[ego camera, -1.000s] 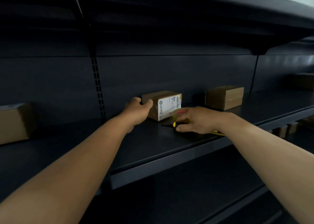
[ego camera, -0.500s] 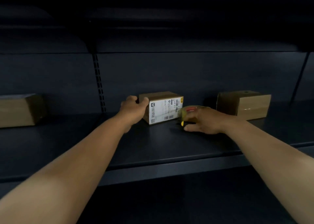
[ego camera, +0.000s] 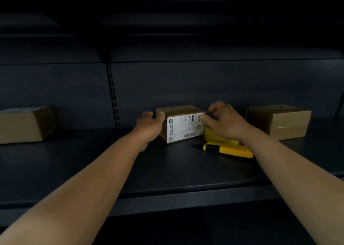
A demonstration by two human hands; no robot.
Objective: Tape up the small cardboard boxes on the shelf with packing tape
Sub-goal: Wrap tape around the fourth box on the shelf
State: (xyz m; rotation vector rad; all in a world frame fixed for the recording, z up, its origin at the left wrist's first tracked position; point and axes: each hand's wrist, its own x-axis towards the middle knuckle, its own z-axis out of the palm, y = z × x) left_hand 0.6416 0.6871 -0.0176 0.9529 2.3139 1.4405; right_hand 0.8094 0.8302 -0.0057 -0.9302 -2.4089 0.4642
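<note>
We observe a small cardboard box [ego camera: 181, 124] with a white shipping label [ego camera: 183, 127] on its front face, standing toward the back of the dark shelf [ego camera: 167, 172], about midway along its length. Our left hand [ego camera: 149, 126] grips the box's left end, thumb over the top edge and fingers curled around the far side. Our right hand [ego camera: 224, 123] is at the box's right end, thumb touching the label's upper right corner, fingers curled and slightly apart above the end; we cannot tell whether they bear on the cardboard. A yellow tape roll [ego camera: 216, 138] sits just beside the box's right end, partly covered by the right wrist. A yellow and black utility knife [ego camera: 228, 150] lies flat in front of the roll, nearer the shelf's front edge. A second box [ego camera: 284, 124] stands further right near the back, and a third box [ego camera: 24, 126] stands at the left end.
</note>
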